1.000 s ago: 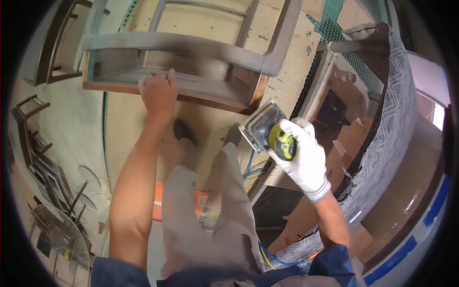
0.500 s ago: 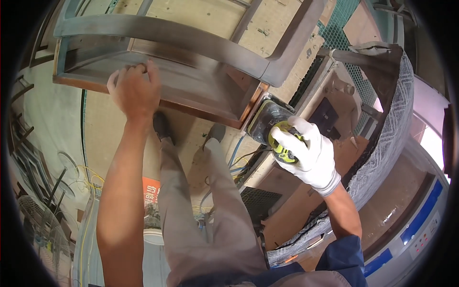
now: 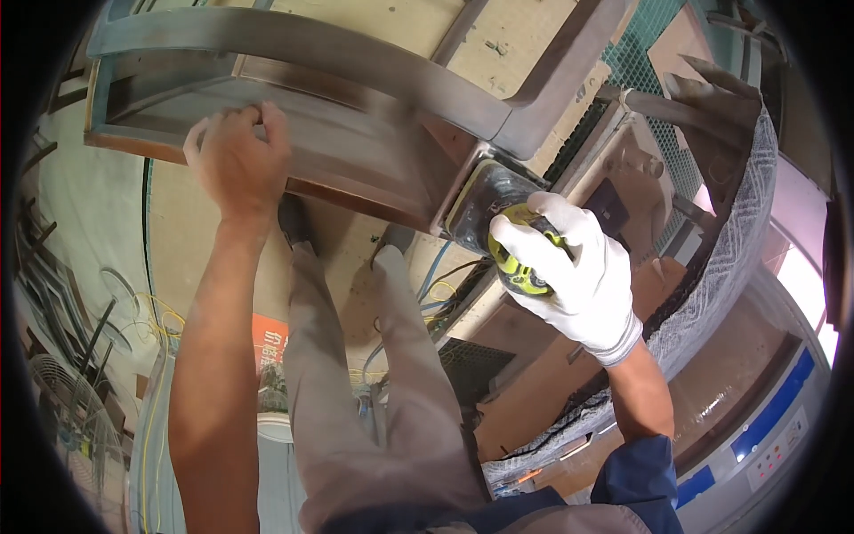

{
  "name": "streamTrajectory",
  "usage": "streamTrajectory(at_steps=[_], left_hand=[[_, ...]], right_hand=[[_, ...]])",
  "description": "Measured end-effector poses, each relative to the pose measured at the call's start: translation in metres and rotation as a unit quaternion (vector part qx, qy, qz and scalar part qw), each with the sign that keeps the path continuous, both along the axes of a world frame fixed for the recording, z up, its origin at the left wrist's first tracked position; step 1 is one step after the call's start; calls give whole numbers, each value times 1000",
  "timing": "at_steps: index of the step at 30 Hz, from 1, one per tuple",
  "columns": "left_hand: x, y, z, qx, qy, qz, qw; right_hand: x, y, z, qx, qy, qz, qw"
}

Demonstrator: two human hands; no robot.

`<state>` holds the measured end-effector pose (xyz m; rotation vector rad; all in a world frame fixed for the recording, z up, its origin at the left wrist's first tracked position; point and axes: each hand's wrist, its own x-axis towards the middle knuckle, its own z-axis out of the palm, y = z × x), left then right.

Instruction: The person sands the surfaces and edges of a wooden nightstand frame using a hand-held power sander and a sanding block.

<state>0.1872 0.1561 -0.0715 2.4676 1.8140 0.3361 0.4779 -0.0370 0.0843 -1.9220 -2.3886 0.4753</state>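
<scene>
Right hand wrapped round sander, at right end of wooden frame; left hand half-curled at frame's front, grip I cannot tell.

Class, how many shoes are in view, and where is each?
2: the left shoe, below and right of the left hand; the right shoe, left of the sander. Others may be hidden.

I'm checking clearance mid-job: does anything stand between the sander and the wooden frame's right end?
Nothing visible: the right hand holds the sander close up to the wooden frame; actual contact is unclear.
</scene>
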Motion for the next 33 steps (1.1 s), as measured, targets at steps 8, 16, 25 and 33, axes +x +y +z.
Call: streamTrajectory(at_steps=[8, 16, 25, 33], left_hand=[[4, -2, -3, -5, 5, -5, 1000], [2, -1, -6, 47, -22, -18, 998], [0, -1, -1, -21, 11, 6, 1000], [-3, 0, -8, 30, -14, -16, 999]], right_hand=[[9, -13, 5, -11, 6, -31, 999], [-7, -19, 1, -43, 40, 43, 997], [-2, -13, 4, -30, 56, 14, 998], [10, -11, -3, 0, 44, 5, 999]])
